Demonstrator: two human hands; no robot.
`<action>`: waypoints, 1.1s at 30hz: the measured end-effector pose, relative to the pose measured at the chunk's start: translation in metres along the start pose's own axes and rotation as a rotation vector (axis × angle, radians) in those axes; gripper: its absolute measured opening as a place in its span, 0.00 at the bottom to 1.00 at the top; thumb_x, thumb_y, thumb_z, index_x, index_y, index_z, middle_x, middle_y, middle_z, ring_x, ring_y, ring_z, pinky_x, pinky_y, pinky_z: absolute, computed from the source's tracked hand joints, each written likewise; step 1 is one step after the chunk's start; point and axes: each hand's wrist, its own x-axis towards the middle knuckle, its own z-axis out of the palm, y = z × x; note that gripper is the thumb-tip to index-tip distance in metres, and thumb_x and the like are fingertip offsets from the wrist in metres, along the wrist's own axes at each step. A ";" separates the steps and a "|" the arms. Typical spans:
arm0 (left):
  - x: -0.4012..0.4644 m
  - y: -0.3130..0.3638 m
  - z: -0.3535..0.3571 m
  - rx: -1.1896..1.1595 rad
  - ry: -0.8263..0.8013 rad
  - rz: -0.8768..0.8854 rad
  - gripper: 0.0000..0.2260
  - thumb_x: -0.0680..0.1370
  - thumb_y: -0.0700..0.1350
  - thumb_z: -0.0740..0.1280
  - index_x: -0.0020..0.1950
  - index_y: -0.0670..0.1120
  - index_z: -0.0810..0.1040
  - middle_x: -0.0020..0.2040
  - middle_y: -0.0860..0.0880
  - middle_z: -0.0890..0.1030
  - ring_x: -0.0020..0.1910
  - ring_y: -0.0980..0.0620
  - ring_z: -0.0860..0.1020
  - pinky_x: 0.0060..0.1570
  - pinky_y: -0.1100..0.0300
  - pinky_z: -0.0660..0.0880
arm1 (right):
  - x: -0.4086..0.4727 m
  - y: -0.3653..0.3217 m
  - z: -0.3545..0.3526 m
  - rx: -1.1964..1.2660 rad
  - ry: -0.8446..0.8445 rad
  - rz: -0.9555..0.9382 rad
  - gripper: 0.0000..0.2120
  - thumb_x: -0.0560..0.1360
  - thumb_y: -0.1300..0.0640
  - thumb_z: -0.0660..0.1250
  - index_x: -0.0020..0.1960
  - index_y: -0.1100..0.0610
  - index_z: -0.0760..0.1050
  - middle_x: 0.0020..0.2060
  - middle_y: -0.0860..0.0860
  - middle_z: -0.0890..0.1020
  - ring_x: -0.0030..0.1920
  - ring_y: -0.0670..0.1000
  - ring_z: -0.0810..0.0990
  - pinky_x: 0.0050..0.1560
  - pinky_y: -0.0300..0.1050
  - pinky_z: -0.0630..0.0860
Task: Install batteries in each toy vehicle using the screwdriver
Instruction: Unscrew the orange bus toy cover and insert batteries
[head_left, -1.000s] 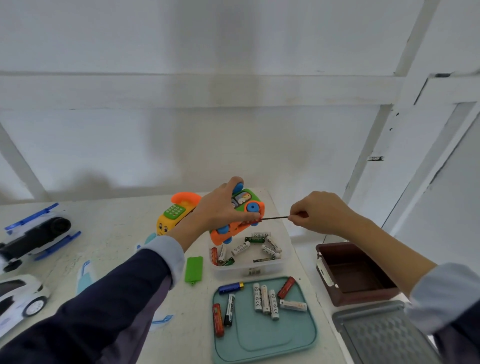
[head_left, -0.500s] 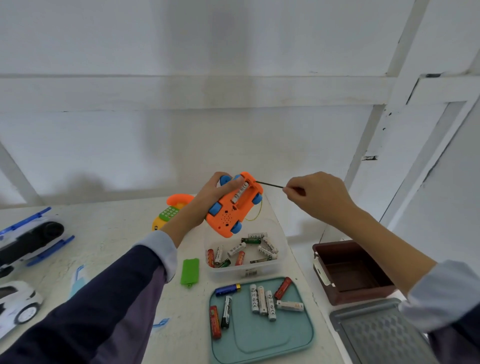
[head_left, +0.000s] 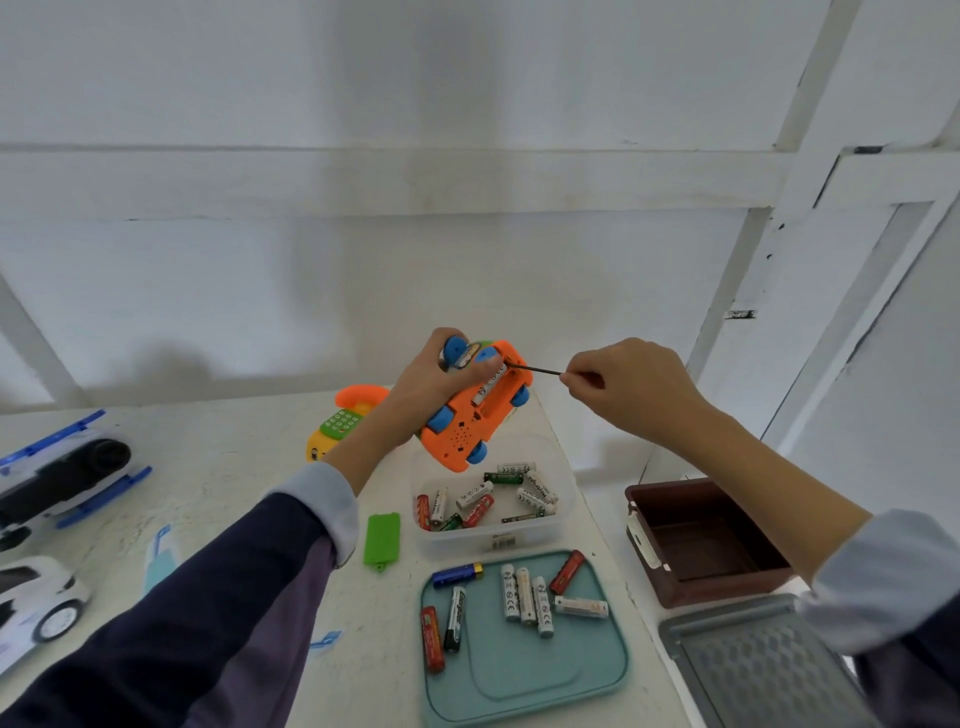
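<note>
left hand (head_left: 434, 382) grips orange toy car (head_left: 470, 415) aloft, underside up, one battery seated | right hand (head_left: 628, 387) at 3 o'clock pinches thin screwdriver (head_left: 535, 369), tip at car | teal tray (head_left: 524, 680) at 6: eight batteries, near table edge | clear tub (head_left: 493, 538): batteries heaped, count unclear | green cover (head_left: 383, 538) at 7

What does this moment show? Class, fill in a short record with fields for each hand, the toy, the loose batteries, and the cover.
Left hand: left hand grips the orange toy car, underside up, above the table
Right hand: right hand pinches a thin screwdriver, tip at the car's open battery bay
Toy: a white battery sits in the bay
Loose batteries: some in the clear tub, others on the teal tray
Cover: green cover lies on the table, left of the tub
</note>
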 end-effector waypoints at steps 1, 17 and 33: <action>0.001 0.000 0.000 0.100 0.035 0.049 0.24 0.71 0.61 0.71 0.58 0.49 0.68 0.44 0.48 0.80 0.37 0.51 0.80 0.39 0.56 0.80 | -0.001 0.001 0.001 0.012 -0.017 0.005 0.13 0.78 0.51 0.59 0.39 0.53 0.77 0.25 0.47 0.71 0.33 0.51 0.72 0.30 0.39 0.62; 0.007 -0.014 0.027 0.769 -0.085 0.155 0.36 0.68 0.65 0.71 0.71 0.56 0.61 0.62 0.50 0.74 0.53 0.49 0.75 0.50 0.55 0.75 | -0.022 0.029 0.029 -0.065 -0.244 -0.044 0.15 0.79 0.48 0.57 0.45 0.54 0.80 0.35 0.50 0.81 0.38 0.50 0.78 0.35 0.40 0.67; 0.002 -0.006 0.032 0.225 0.050 0.000 0.24 0.71 0.60 0.72 0.59 0.50 0.68 0.46 0.49 0.79 0.45 0.47 0.80 0.47 0.51 0.80 | -0.018 0.023 0.024 0.010 -0.062 0.070 0.14 0.78 0.50 0.57 0.43 0.55 0.79 0.33 0.51 0.80 0.38 0.53 0.77 0.34 0.42 0.66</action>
